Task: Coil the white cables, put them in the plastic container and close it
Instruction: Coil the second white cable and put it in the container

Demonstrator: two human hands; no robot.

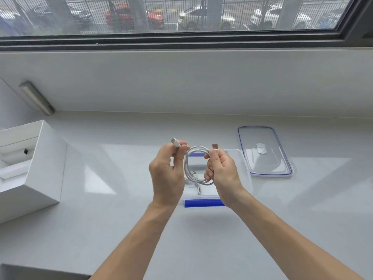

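Observation:
A white cable (195,174) hangs in loose loops between both hands, held above the open clear plastic container (245,168) with blue clips. My left hand (166,174) pinches one plug end, which sticks up past the fingers. The USB plug end is gripped by my right hand (221,172) and points upward. Another white cable (196,188) lies inside the container beneath the hands. The clear lid (264,151) with a blue seal lies flat on the counter, to the right of the container.
An open white cardboard box (33,168) stands at the left on the white counter (121,199). A metal cylinder (36,98) leans in the back left corner. A wall and window run along the back. A grey edge (30,271) shows at bottom left.

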